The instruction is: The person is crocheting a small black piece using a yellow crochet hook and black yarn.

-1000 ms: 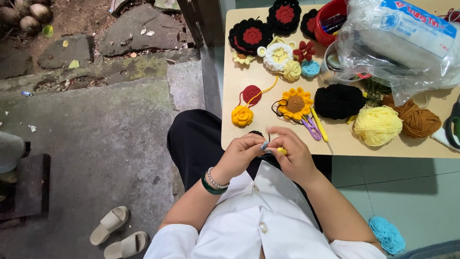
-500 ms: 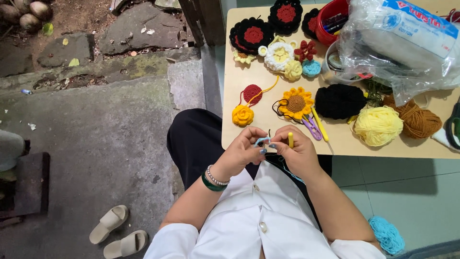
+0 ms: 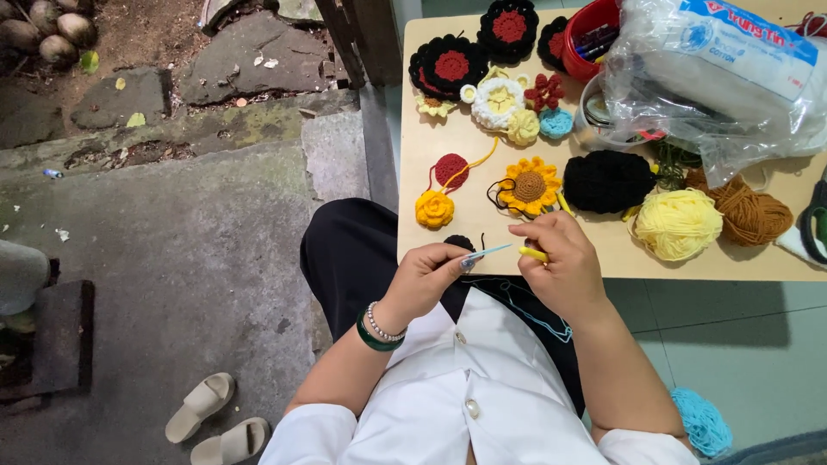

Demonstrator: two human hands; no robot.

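Two hands work close together at the desk edge: my left hand pinches blue yarn running rightward to my right hand, clamped on a yellow crochet hook.

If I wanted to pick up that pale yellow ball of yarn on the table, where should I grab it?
Probably around the pale yellow yarn ball's round middle, coming straight down from above. A brown yarn ball crowds its right side and black yarn lies to its left, so the top is freest.
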